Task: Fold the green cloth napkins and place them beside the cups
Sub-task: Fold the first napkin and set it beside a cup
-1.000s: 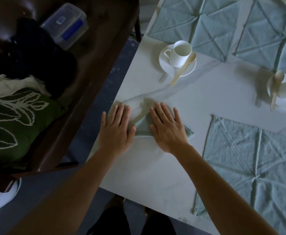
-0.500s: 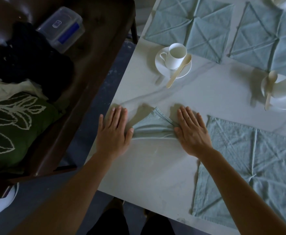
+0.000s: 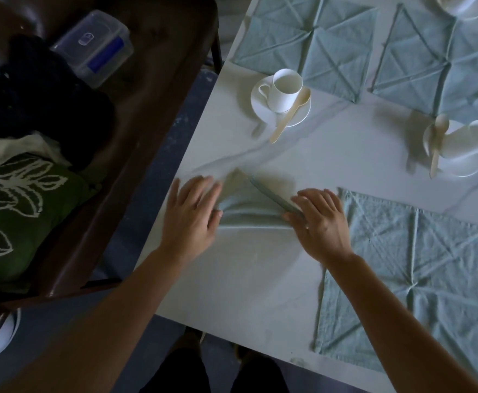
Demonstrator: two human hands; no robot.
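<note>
Head view, looking down on a pale table (image 3: 246, 279). Folded napkin (image 3: 249, 205) lying as a small triangle near the table's left edge, between the two hands and well short of the nearest cup (image 3: 286, 90), which stands on a saucer with a spoon (image 3: 290, 114) leaning across. Left hand (image 3: 192, 217) laid flat on the napkin's left corner, fingers straight and close together, somewhat blurred. Right hand (image 3: 320, 222) arched over the right corner, thumb at the cloth's edge; pinching or only pressing, cannot tell. Three more napkins spread flat and creased: one (image 3: 419, 279) just beside the right hand, two (image 3: 303, 38) at the far side. Second cup (image 3: 464, 143) at the right, too blurred to read. Off the table to the left, a dark seat with a plastic box (image 3: 93, 46) and a green cushion (image 3: 19, 217). Step in hand, as a judgement: drawing in or flattening the first napkin's fold, with placing not yet done. Next move likely calls for pressing the crease firm, then lifting with the layers held together and setting down just beside the saucer, clear of the spoon
</note>
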